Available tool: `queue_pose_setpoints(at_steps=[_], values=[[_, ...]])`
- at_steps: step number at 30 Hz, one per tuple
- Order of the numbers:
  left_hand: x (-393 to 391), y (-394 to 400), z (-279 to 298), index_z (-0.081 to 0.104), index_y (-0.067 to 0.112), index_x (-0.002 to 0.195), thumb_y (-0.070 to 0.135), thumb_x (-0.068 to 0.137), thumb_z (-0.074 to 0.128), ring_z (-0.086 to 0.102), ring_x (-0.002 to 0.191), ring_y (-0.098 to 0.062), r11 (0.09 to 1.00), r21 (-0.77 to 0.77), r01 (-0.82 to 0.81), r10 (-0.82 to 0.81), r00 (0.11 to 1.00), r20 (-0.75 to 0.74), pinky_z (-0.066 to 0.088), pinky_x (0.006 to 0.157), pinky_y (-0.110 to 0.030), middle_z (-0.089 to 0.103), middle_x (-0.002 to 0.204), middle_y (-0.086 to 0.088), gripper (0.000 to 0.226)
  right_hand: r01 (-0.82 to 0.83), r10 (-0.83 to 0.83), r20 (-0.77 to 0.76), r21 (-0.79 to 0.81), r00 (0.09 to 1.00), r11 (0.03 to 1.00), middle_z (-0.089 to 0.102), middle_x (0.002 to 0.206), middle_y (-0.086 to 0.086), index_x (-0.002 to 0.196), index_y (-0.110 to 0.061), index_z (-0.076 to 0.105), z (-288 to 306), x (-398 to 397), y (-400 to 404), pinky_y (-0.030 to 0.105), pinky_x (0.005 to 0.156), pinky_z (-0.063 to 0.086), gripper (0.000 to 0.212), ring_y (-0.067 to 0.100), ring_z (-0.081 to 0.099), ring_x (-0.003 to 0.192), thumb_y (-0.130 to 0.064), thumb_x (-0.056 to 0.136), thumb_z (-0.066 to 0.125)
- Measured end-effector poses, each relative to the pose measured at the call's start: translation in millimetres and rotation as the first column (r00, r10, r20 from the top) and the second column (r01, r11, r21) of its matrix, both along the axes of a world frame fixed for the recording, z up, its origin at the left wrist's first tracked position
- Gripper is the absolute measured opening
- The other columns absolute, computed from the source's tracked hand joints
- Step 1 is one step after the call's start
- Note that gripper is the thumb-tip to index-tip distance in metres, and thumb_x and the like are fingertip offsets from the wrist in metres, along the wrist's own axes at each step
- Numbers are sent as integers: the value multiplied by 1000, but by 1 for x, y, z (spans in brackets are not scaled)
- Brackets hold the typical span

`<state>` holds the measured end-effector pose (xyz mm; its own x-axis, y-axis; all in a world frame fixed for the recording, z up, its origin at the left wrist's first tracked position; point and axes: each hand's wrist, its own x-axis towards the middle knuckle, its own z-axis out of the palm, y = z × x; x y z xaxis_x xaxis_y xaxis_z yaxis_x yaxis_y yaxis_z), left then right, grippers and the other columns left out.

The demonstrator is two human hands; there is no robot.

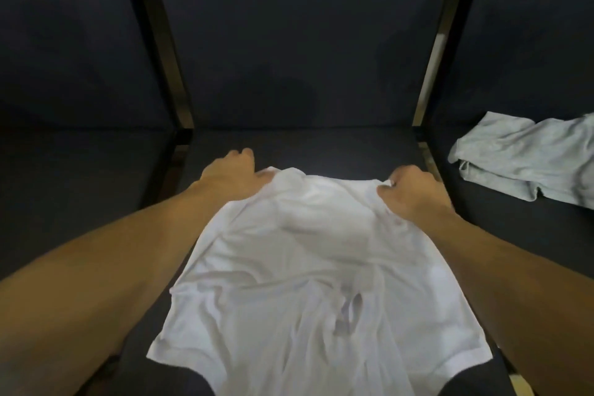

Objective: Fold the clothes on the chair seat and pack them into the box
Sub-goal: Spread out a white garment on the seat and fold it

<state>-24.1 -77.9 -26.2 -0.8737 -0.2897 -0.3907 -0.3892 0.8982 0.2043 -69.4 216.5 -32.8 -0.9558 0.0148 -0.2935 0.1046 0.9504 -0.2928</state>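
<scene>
Left hand (229, 172) and right hand (414, 191) are each pinching a far corner of the white T-shirt (308, 273), fingers curled into cloth. Shirt is lying on the dark chair seat (321, 148), long axis running toward the person, both hands equally near. Grey garment (527, 161) is waiting on the right seat. No readable labels; box not in view.

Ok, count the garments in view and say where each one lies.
2. A white garment is spread on the middle seat, gripped at its far edge by both hands. A light grey garment lies crumpled on the seat to the right. Others may sit out of frame.
</scene>
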Motion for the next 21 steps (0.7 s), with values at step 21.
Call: queue_pose_setpoints(at_steps=[21], values=[[137, -16, 19, 50, 34, 91, 70, 81, 62, 55, 100, -6, 878, 36, 477, -475, 878, -57, 52, 85, -34, 54, 109, 19, 39, -363, 347, -121, -150, 930, 920, 59, 69, -5, 72, -22, 55, 13, 78, 54, 34, 63, 50, 35, 14, 58, 66, -52, 85, 69]])
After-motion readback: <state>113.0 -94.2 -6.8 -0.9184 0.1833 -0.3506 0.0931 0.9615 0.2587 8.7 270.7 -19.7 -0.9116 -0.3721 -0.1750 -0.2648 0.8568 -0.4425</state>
